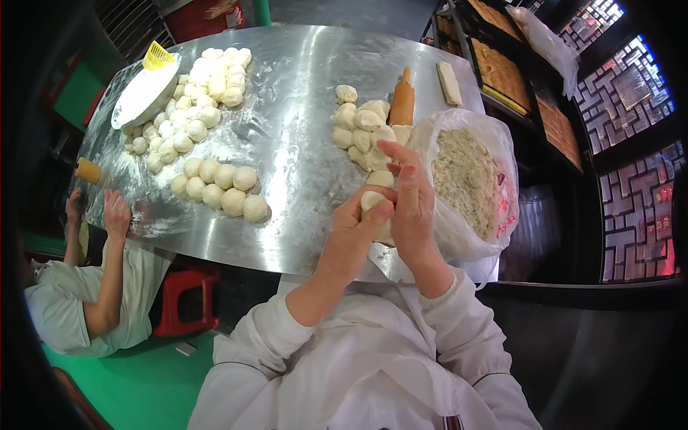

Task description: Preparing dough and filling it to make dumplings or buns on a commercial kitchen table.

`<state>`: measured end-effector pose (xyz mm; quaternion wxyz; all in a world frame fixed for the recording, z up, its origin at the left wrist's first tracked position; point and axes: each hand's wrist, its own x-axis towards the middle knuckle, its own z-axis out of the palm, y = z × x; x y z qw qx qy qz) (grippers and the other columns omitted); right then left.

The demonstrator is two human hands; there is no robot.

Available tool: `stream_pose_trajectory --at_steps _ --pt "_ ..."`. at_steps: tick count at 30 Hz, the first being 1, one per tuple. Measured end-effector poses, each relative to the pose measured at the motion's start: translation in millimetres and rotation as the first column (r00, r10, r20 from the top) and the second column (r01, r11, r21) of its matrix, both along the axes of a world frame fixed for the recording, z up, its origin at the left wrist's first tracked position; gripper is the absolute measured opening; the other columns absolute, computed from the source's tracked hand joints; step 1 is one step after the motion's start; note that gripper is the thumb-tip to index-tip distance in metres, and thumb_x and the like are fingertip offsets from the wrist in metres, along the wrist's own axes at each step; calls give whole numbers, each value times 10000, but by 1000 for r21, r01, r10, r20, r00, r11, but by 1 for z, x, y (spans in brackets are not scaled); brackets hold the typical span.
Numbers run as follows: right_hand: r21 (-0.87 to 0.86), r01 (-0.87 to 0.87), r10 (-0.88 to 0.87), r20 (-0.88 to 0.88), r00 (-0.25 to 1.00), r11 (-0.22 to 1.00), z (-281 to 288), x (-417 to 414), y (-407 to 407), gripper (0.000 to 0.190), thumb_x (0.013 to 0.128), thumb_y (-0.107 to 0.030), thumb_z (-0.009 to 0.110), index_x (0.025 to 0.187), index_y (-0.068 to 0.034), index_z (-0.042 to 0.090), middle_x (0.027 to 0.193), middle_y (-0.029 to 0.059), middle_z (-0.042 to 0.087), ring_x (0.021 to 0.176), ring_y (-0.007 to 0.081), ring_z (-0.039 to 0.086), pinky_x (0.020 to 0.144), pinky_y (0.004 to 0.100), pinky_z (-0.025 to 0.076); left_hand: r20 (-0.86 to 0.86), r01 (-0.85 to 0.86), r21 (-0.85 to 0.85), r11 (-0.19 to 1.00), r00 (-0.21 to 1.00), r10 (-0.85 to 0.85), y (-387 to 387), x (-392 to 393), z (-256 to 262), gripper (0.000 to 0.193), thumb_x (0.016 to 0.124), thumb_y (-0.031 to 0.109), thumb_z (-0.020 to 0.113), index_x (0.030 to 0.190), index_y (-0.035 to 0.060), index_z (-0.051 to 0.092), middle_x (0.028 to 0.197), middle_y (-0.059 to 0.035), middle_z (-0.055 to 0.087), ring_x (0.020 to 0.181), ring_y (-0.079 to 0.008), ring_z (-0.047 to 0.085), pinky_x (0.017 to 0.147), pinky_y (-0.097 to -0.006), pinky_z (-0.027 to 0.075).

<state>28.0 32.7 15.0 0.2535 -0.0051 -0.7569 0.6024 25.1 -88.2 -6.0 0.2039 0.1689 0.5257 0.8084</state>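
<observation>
My left hand (pixel 359 217) is closed around a pale dough ball (pixel 371 200), its thumb pressed along the side. Against it stands my right hand (pixel 413 209), upright with fingers apart, its palm by the left fingertips. More dough (pixel 384 235) shows just beneath the hands; whether it is held or lies on the table I cannot tell. Beyond my fingers is a cluster of dough pieces (pixel 361 121) on the steel table (pixel 301 161). Right of my right hand, a clear plastic bag (pixel 424 148) lies open around a crumbly pale filling (pixel 465 183).
A wooden rolling pin (pixel 402 102) and a dough strip (pixel 449 83) lie at the far right. Leftward are rows of smooth dough balls (pixel 221 185), a floury pile (pixel 188 113) and a flour bowl (pixel 148 91). A co-worker's hand (pixel 116 212) is at the left edge, above a red stool (pixel 188 301).
</observation>
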Motion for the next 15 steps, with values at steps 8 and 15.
stream_pose_trajectory --at_steps 8,15 --pt "430 -316 172 341 924 846 -4 21 7 192 912 -204 676 1040 -61 664 943 103 627 850 286 555 808 396 419 263 181 16 983 948 -179 -22 -16 3 583 1070 527 380 1223 10 603 951 -45 638 712 -138 618 607 -293 524" --pt "584 -114 103 52 993 803 -33 26 -4 113 944 -130 640 961 -25 600 829 129 618 779 307 577 758 390 437 300 186 -255 949 948 -105 -34 -16 -26 565 1053 482 443 926 -13 683 818 -83 668 738 -153 647 589 -286 513"
